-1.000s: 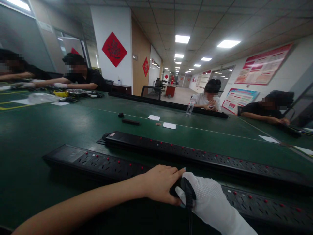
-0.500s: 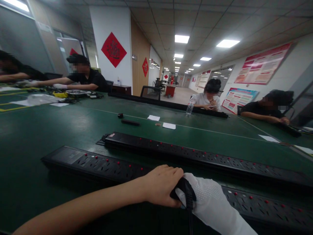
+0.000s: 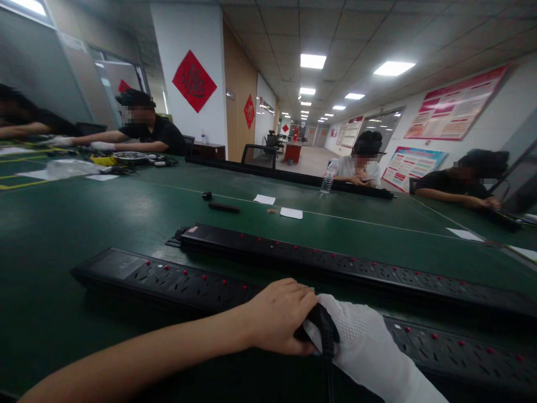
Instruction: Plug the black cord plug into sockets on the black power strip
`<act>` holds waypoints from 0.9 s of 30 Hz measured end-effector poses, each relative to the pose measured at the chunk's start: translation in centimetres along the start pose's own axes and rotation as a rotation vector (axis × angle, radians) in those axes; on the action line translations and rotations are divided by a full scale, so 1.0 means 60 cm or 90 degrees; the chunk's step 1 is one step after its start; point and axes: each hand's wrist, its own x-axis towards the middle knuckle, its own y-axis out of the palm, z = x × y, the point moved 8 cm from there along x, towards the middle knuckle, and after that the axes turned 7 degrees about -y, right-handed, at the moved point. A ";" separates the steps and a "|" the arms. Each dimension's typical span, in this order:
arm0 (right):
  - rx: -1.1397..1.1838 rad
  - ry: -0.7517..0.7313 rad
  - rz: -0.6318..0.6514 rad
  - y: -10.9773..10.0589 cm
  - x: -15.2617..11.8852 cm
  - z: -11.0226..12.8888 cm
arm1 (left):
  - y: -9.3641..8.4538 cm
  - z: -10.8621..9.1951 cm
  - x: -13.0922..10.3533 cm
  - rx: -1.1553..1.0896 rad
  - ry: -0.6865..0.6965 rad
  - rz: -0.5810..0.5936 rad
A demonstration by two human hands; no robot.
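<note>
A long black power strip point(image 3: 176, 280) with red dots along its sockets lies across the near part of the table, beneath both hands. My bare left hand point(image 3: 281, 316) is closed round a black plug point(image 3: 323, 319) over the strip's middle. From the right, my white-gloved right hand point(image 3: 361, 330) grips the same plug, its fingers mostly hidden. The plug's ribbed neck and black cable point(image 3: 330, 375) hang down toward me. Which part of the plug each hand holds is hidden. Just beyond, a second power strip point(image 3: 285, 252) runs roughly parallel.
On the green table point(image 3: 138, 212) are a small black bar point(image 3: 224, 207), a small black part point(image 3: 207, 195), paper slips point(image 3: 291, 213) and a water bottle point(image 3: 328, 178). A long black bar point(image 3: 289, 178) lies along the far edge. Several co-workers sit around the table.
Both hands stay together on the plug with only a slight shift. The whole view has moved a little; the power strips keep their places on the table.
</note>
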 end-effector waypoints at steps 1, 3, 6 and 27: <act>-0.004 0.002 0.001 0.000 0.000 0.000 | 0.001 0.000 -0.001 0.007 0.002 -0.007; -0.009 0.003 -0.001 0.001 0.001 0.000 | 0.002 0.000 -0.002 0.015 0.007 -0.016; -0.017 -0.011 -0.015 0.003 -0.001 0.000 | 0.002 -0.001 -0.004 0.014 0.015 -0.021; 0.036 -0.017 -0.016 0.002 0.000 0.000 | -0.002 0.012 -0.002 0.021 -0.064 -0.005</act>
